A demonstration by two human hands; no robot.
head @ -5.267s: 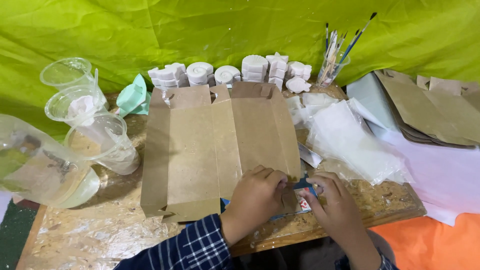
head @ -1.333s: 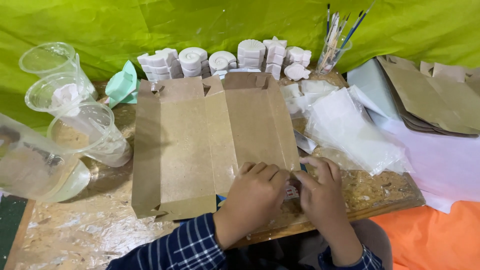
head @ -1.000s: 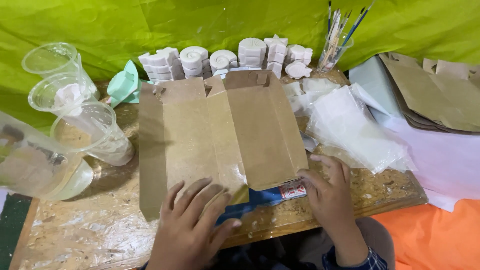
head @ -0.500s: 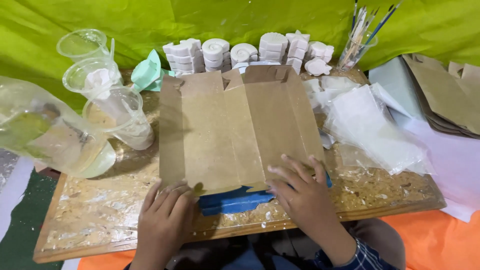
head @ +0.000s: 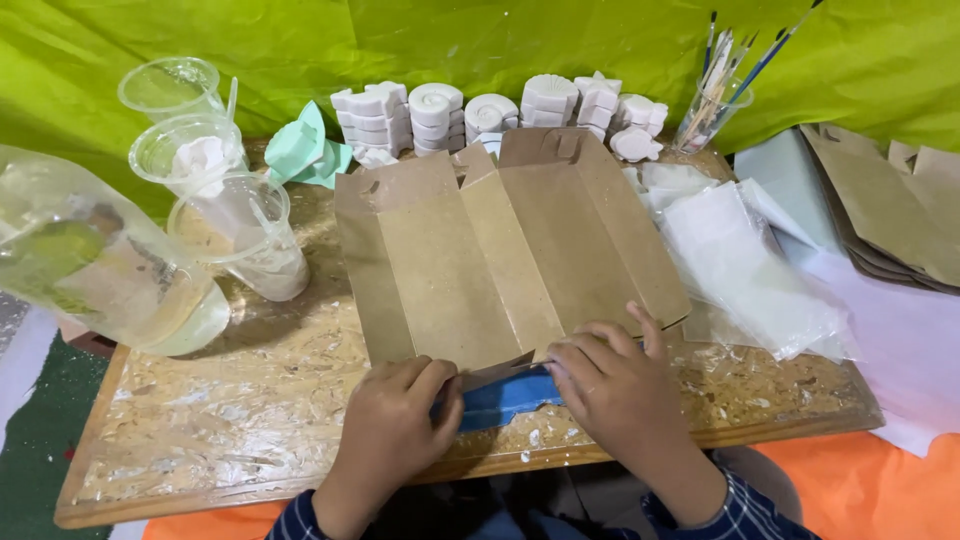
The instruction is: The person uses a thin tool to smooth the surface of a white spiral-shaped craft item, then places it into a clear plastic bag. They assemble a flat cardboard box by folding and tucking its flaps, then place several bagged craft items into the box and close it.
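Observation:
A flattened brown cardboard box blank (head: 500, 250) lies unfolded on the chipboard table (head: 240, 400). My left hand (head: 395, 420) and my right hand (head: 615, 380) rest at its near edge, fingers curled over the small bottom flap. Between the hands a blue strip (head: 505, 395) shows under that flap. Both hands press or pinch the cardboard edge.
White plaster casts (head: 490, 105) line the back edge. Clear plastic cups (head: 215, 170) and a large plastic bottle (head: 90, 270) stand left, beside a mint green mould (head: 300, 150). A cup of brushes (head: 715, 95), clear bags (head: 740, 260) and more brown blanks (head: 890, 210) lie right.
My left hand slid along the near edge from the box's left corner toward the middle. My right hand moved slightly left. The box blank has shifted and turned a little on the table.

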